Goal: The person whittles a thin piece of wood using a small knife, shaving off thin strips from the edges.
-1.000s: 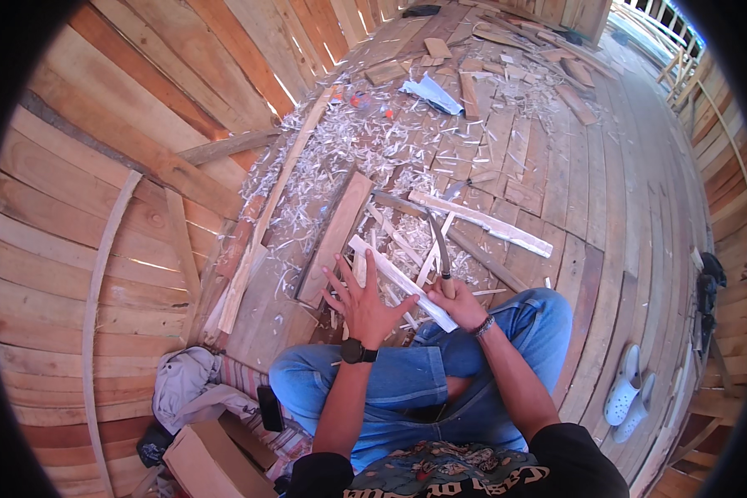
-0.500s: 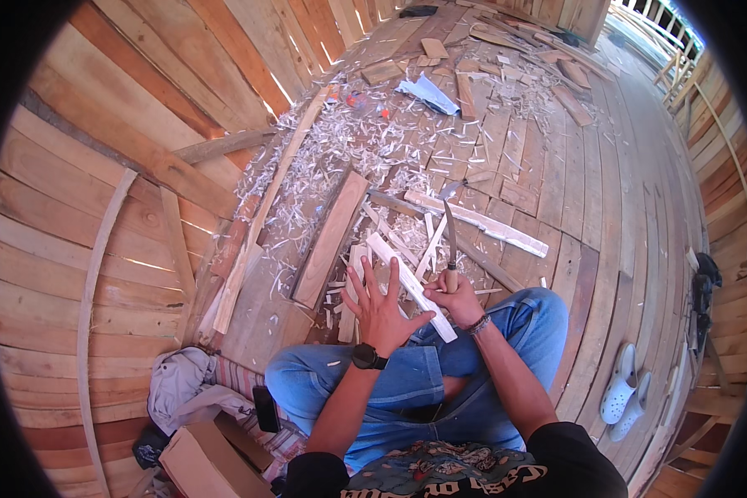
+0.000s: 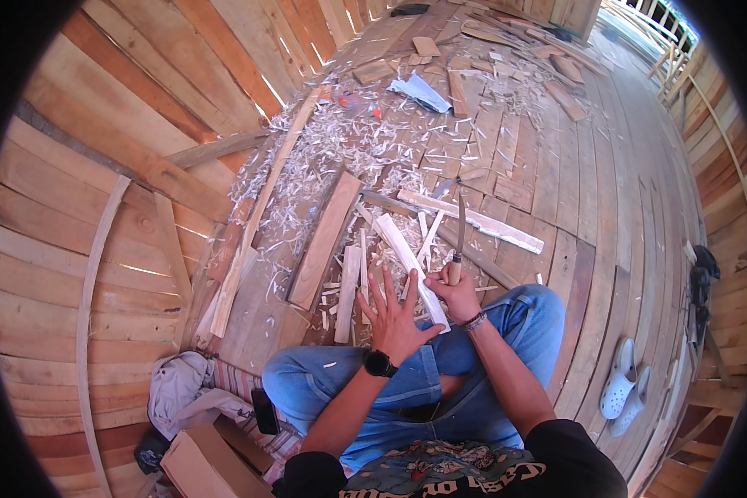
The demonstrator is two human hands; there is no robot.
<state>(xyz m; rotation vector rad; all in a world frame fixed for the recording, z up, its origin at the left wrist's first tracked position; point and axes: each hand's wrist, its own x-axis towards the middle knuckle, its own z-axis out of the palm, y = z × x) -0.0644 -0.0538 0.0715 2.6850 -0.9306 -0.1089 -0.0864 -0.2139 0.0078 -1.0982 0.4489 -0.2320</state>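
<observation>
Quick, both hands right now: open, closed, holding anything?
Left hand: open and spread at the pale wood strip; whether it touches it cannot be told.
Right hand: closed, holding the knife.

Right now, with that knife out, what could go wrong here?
If the knife in the right hand slipped, its bare blade could nick the left hand, which is spread open close by. The pale wooden strip might shift, since the left hand does not look closed around it. A stray stroke might also catch the bent right knee.
</observation>
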